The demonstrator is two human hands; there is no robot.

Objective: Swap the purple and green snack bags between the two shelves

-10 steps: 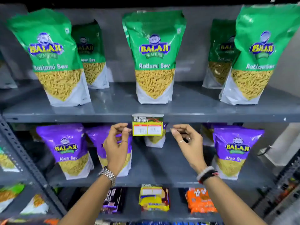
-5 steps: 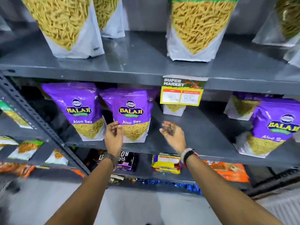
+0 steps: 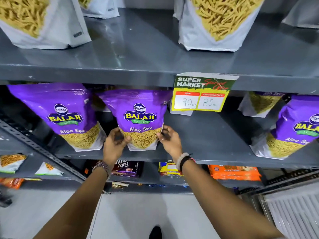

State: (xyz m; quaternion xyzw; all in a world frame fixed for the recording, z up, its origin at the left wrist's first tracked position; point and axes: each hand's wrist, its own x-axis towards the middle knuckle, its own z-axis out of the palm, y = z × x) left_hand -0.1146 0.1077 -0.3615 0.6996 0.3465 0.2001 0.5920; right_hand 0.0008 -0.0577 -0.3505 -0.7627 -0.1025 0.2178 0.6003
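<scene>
A purple Aloo Sev bag (image 3: 140, 116) stands upright in the middle of the lower shelf (image 3: 207, 149). My left hand (image 3: 114, 145) grips its lower left edge and my right hand (image 3: 170, 142) grips its lower right edge. Another purple bag (image 3: 62, 114) stands just to its left, a third (image 3: 296, 128) at the far right. On the upper shelf (image 3: 138, 54) only the white-and-yellow bottoms of the green bags show, one at the left (image 3: 39, 23) and one right of centre (image 3: 219, 23).
A yellow price tag (image 3: 200, 94) hangs from the upper shelf's front edge, right of the held bag. More purple bags stand further back. Below sit dark, yellow and orange packets (image 3: 233, 173). A slotted metal upright (image 3: 39, 149) runs diagonally at the left.
The view tilted down and drew closer to the lower shelf. Both hands dropped from beside the price tag and closed on the sides of the middle purple bag.
</scene>
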